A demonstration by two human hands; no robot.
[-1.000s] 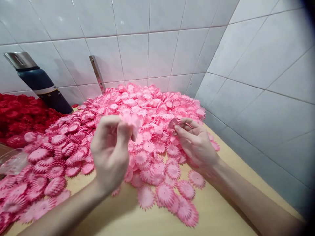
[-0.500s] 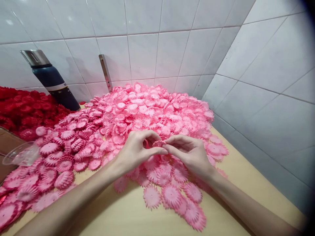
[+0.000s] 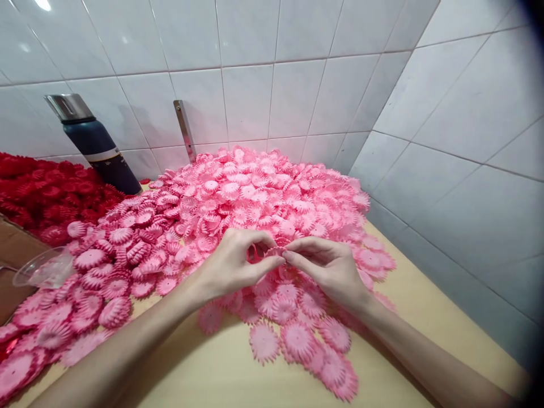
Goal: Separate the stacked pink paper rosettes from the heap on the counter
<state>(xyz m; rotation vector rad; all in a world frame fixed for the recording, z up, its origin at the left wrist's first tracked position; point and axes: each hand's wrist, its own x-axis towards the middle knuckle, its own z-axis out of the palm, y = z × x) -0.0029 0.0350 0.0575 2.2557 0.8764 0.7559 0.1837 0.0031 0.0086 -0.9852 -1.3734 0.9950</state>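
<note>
Between my two hands is a pink scalloped petal disc [image 3: 276,250], its edge pinched from both sides. My left hand [image 3: 238,258] has thumb and fingers closed on its left part. The fingertips of my right hand [image 3: 329,263] pinch its right edge. My fingers hide much of the disc. Behind and beneath the hands spreads a big heap of pink petal discs [image 3: 255,192]. Several loose discs lie nearer to me, among them a flat one [image 3: 264,342] with a toothed rim.
At the left stand a dark blue bottle [image 3: 102,150] with a steel cap and a pile of red petal discs [image 3: 55,192]. A clear plastic lid [image 3: 46,269] rests by a cardboard box [image 3: 17,249]. A metal bracket [image 3: 184,129] leans at the tiled wall [image 3: 297,34]. The tabletop [image 3: 204,368] is pale yellow.
The view has shifted slightly, so the background sits a little lower and to the right. The pinched disc has turned a little between my fingers; both hands stay nearly in place.
</note>
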